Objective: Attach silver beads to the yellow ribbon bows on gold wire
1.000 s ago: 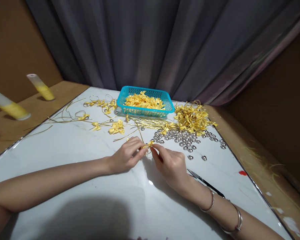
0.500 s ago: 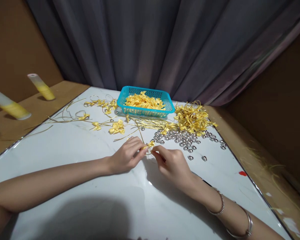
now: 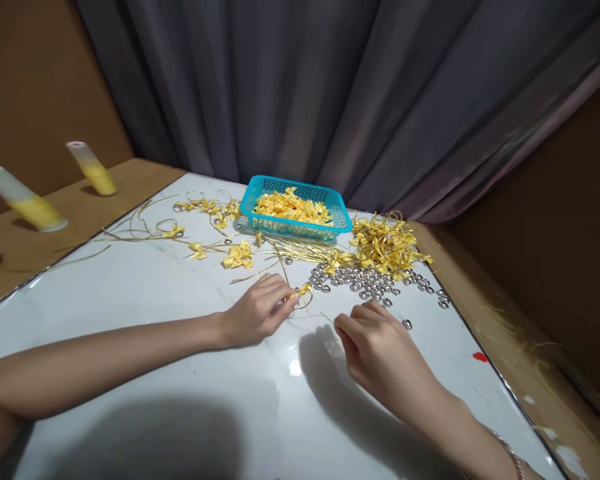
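My left hand (image 3: 263, 305) pinches a small yellow ribbon bow (image 3: 305, 289) with a loop of gold cord around it, over the middle of the white table. To its right, my right hand (image 3: 375, 340) is closed on the end of a thin gold cord (image 3: 326, 317), apart from the bow. Behind both hands lie a bundle of gold cords (image 3: 310, 251), a cluster of yellow bows (image 3: 239, 255) and many silver metal rings (image 3: 370, 281). A tangled heap of bows with cords (image 3: 387, 241) rests at the back right.
A blue basket (image 3: 295, 228) full of yellow bows stands at the back, before a dark curtain (image 3: 290, 87). Two spools (image 3: 97, 175) of yellow ribbon stand on the brown surface at left. A red spot (image 3: 480, 357) shows near the right edge.
My right hand has moved right and toward me, away from the bow, with the cord end in its fingers. My left hand stays nearly in place with the bow.
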The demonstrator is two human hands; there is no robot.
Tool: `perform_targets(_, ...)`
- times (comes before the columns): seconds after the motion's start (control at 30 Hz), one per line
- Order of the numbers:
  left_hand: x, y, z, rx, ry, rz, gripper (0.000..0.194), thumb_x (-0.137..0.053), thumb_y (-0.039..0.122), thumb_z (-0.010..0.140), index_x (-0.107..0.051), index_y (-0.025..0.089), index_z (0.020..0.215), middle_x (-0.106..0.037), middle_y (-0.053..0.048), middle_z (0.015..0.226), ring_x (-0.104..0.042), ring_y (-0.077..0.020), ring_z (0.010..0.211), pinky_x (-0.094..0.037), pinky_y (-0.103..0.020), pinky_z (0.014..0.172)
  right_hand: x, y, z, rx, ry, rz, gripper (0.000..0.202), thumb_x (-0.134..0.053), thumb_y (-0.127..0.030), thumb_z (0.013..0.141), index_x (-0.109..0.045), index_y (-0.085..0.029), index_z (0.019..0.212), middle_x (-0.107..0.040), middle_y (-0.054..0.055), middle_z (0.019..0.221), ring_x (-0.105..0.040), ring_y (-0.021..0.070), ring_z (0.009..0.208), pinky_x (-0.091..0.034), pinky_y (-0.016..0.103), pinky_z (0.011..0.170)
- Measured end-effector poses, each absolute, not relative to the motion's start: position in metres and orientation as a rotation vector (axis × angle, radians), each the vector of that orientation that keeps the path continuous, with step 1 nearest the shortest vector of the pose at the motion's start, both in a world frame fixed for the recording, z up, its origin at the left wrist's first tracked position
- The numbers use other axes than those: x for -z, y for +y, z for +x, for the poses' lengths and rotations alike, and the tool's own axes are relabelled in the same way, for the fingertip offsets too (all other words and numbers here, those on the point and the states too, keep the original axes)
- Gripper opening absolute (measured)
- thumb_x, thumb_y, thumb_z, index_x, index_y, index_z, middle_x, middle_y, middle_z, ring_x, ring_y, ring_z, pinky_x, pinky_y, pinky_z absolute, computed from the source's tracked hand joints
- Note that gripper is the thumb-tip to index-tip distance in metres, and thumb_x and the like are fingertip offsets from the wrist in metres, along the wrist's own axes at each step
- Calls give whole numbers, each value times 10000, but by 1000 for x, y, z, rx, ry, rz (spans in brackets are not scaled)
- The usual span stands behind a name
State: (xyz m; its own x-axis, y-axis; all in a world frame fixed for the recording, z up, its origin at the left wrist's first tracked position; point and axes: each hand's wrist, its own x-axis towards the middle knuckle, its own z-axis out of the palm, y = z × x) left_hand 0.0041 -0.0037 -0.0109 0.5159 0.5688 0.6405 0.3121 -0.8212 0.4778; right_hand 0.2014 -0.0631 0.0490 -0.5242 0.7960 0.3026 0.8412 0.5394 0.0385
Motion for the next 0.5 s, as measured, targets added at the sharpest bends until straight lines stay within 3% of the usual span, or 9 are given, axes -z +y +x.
perform_targets(0.1, 12, -4, 4, -1214, 750, 2463, 172, -407, 153, 902, -519, 154, 771, -542, -33, 650, -474, -160, 665, -394, -312, 670, -53, -72, 212, 218, -2564, -1360, 308, -383, -50, 773, -479, -172, 506, -449, 36, 491, -421, 162, 570, -360, 288, 646)
perform_targets(0.23, 12, -3, 4, -1240, 776, 2459, 183, -413, 156, 903, -515, 150, 751, -530, -34, 641, -465, -159, 655, -391, -314, 662, -55, -86, 228, 142, -2616, -1295, 347, -339, -21, 782, -457, -185, 501, -399, -13, 465, -333, 122, 462, -371, 360, 791)
perform_targets(0.5, 13, 5, 3, -1307, 851, 2444, 205, -398, 182, 914, -493, 170, 733, -525, -26, 642, -467, -155, 649, -397, -302, 658, -57, -112, 270, -90, -2716, -1246, 345, -378, -20, 806, -461, -207, 528, -478, -26, 476, -449, 120, 450, -442, 328, 713)
